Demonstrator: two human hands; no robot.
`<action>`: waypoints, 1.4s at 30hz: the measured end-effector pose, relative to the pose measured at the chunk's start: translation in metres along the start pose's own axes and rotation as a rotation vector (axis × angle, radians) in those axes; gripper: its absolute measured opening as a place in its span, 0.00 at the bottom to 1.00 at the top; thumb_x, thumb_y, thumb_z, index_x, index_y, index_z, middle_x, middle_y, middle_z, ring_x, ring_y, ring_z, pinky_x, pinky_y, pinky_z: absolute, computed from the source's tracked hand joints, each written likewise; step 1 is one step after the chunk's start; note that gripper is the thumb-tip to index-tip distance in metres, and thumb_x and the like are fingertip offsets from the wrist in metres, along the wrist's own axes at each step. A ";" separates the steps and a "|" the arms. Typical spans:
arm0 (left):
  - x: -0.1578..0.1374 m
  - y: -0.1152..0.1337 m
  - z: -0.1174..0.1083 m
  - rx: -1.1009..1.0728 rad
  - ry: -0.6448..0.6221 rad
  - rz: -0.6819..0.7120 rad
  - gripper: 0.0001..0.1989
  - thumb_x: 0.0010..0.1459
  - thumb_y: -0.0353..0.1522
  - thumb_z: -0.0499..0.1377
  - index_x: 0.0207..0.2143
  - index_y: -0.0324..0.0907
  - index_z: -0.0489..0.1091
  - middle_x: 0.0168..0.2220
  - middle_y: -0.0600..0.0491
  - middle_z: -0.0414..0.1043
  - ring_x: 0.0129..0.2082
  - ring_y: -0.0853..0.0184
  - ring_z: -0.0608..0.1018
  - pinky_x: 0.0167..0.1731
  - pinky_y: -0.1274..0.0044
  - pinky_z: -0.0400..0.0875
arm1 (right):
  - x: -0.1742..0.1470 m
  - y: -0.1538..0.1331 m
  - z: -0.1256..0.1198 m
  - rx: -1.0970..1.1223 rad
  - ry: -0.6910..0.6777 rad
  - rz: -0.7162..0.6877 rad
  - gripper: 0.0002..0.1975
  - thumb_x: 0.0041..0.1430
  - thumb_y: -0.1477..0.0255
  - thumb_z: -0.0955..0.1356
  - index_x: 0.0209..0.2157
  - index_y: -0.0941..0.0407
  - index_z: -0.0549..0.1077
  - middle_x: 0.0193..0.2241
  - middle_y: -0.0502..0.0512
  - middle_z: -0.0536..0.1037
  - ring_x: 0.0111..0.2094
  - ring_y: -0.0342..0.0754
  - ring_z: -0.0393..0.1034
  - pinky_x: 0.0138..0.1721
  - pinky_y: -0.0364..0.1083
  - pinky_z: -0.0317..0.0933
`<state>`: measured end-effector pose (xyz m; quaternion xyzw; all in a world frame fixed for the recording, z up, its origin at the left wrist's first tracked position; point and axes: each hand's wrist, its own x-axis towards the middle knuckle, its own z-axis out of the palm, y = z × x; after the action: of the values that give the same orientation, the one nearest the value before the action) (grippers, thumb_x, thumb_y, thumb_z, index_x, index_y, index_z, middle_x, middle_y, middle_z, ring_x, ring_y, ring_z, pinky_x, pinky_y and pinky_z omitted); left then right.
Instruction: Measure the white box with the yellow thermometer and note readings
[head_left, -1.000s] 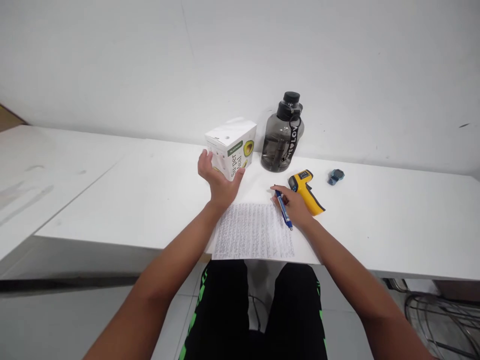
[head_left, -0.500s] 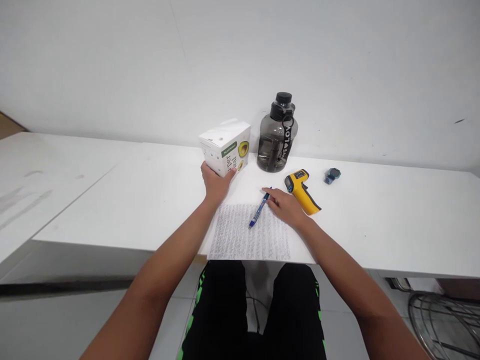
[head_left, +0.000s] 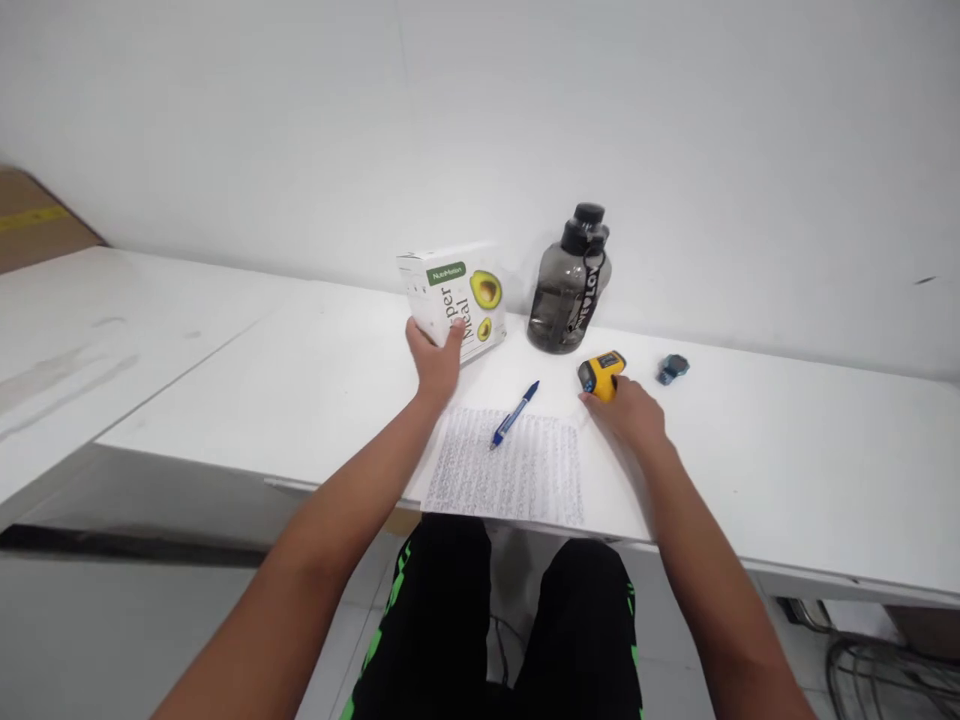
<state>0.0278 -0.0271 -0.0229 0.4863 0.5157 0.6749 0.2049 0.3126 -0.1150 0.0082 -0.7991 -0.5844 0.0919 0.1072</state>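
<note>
My left hand (head_left: 435,365) grips the lower left part of a white box (head_left: 433,300) printed with avocados, its thumb across the front. The box stands on the table, slightly tilted. My right hand (head_left: 634,415) is closed over the handle of a yellow and black infrared thermometer (head_left: 602,374), which lies on the table; most of the handle is hidden under the fingers. Between my hands, a blue pen (head_left: 514,414) rests at a slant across the upper part of a densely written paper sheet (head_left: 502,480).
A dark translucent water jug (head_left: 559,308) with a black cap stands near the wall, right of the box. To the right lies a small bluish wristwatch (head_left: 673,368). The white table (head_left: 810,460) ends just before my knees. A cardboard box (head_left: 45,225) sits at the far left.
My right hand has left the pen and moved right onto the thermometer. The pen now lies alone on the sheet. My left hand has turned the box's avocado face more toward me.
</note>
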 end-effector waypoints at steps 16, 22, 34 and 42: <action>-0.163 0.138 -0.170 -0.387 -0.038 -0.441 0.32 0.45 0.45 0.71 0.50 0.46 0.66 0.48 0.48 0.77 0.45 0.55 0.81 0.42 0.65 0.79 | -0.185 0.029 -0.077 0.754 -0.147 -0.505 0.21 0.50 0.63 0.72 0.47 0.53 0.76 0.34 0.55 0.80 0.31 0.52 0.74 0.32 0.49 0.68; -0.252 0.154 -0.201 -0.431 -0.153 -0.680 0.34 0.43 0.44 0.72 0.51 0.47 0.66 0.46 0.48 0.79 0.43 0.54 0.82 0.40 0.65 0.80 | -0.311 0.031 -0.066 0.742 -0.229 -0.689 0.23 0.47 0.69 0.75 0.48 0.44 0.77 0.31 0.51 0.79 0.29 0.51 0.73 0.30 0.47 0.68; -0.277 0.167 -0.228 -0.294 -0.288 -0.564 0.39 0.42 0.43 0.72 0.56 0.51 0.64 0.45 0.50 0.79 0.42 0.55 0.82 0.36 0.68 0.80 | -0.353 0.014 -0.044 0.837 -0.173 -0.680 0.13 0.48 0.70 0.73 0.39 0.48 0.78 0.27 0.50 0.73 0.26 0.48 0.67 0.27 0.46 0.63; -0.278 0.169 -0.237 -0.308 -0.312 -0.496 0.36 0.45 0.42 0.71 0.56 0.49 0.63 0.48 0.48 0.77 0.45 0.54 0.81 0.37 0.69 0.79 | -0.358 0.012 -0.044 0.828 -0.158 -0.698 0.10 0.48 0.69 0.74 0.36 0.50 0.78 0.26 0.49 0.72 0.26 0.46 0.66 0.27 0.45 0.61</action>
<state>-0.0167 -0.4257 0.0061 0.4068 0.4727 0.5920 0.5105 0.2284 -0.4630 0.0545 -0.4393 -0.7363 0.3328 0.3925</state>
